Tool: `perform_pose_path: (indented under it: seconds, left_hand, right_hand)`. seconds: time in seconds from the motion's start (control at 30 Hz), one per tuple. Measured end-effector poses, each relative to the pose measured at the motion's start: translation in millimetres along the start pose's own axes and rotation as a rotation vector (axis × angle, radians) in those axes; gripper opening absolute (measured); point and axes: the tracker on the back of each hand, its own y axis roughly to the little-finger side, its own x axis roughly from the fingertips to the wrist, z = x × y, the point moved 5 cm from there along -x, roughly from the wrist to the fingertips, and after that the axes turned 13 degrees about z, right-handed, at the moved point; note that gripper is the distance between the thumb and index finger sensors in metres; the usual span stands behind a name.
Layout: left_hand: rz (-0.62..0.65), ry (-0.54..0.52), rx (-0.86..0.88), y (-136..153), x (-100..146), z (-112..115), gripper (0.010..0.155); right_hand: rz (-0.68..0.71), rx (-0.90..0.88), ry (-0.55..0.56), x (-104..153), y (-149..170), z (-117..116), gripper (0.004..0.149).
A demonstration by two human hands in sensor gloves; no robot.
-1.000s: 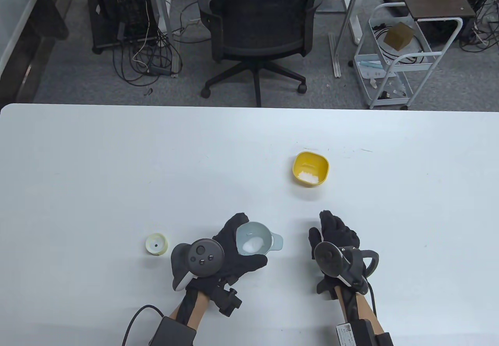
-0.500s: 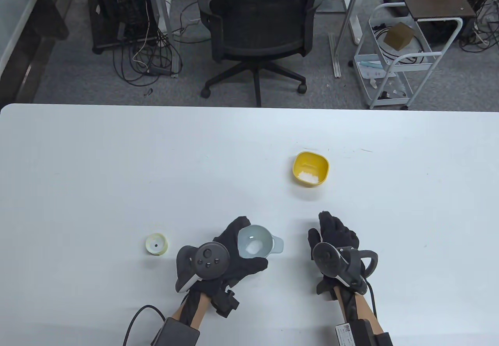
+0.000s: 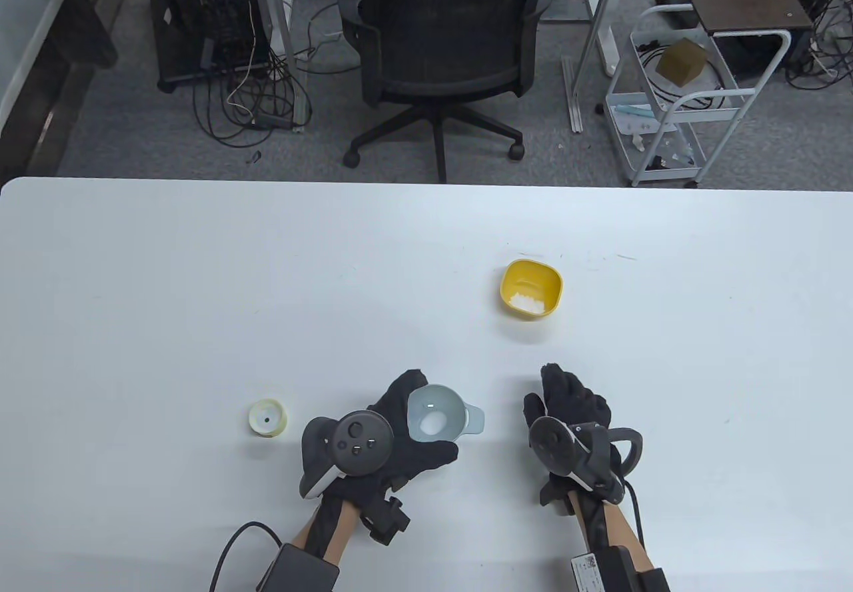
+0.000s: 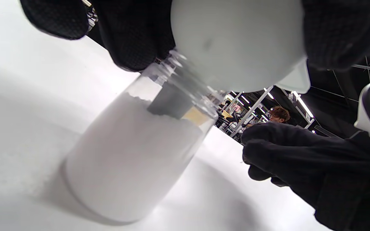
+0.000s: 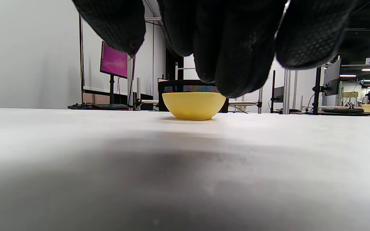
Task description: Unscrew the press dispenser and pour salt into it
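Note:
A pale grey funnel holding a little white salt sits in the mouth of a clear dispenser bottle. The bottle stands on the table, mostly full of salt. My left hand grips the funnel around its bowl, with fingers at the bottle neck. The dispenser's cream press cap lies on the table to the left of that hand. My right hand rests on the table to the right of the funnel, fingers loose and empty. A yellow bowl with some salt stands beyond it, and also shows in the right wrist view.
The white table ends at its far edge, with an office chair and a white cart on the floor behind it.
My left hand has shifted slightly right while holding the funnel. The salt heap in the funnel has shrunk. My right hand has edged a little to the left.

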Motion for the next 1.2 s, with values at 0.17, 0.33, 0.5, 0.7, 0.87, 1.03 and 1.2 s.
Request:
perform_pose_path:
  seconds: [0.17, 0.33, 0.5, 0.7, 0.87, 1.03, 1.2]
  left_hand:
    - [-0.001, -0.005, 0.006, 0, 0, -1, 0.123]
    - [0.001, -0.012, 0.006, -1, 0, -1, 0.123]
    - [0.007, -0.023, 0.007, -2, 0, -4, 0.123]
    - [0.020, -0.037, 0.008, -6, 0, -7, 0.123]
    - [0.026, -0.050, 0.014, -8, 0, -11, 0.123]
    - [0.029, -0.058, 0.018, -9, 1, -13, 0.123]
    - [0.034, -0.066, 0.022, -9, 1, -14, 0.123]
  right_hand:
    - [0.000, -0.001, 0.002, 0, 0, 0, 0.060]
    - [0.003, 0.005, -0.002, 0, -1, -1, 0.060]
    - [0.008, 0.011, -0.003, 0, -1, -1, 0.060]
    - [0.009, 0.014, -0.005, 0, -1, -1, 0.060]
    - [0.015, 0.021, -0.012, 0, -2, -1, 0.060]
    - [0.015, 0.022, -0.013, 0, -2, -1, 0.060]
    - [0.015, 0.022, -0.013, 0, -2, -1, 0.060]
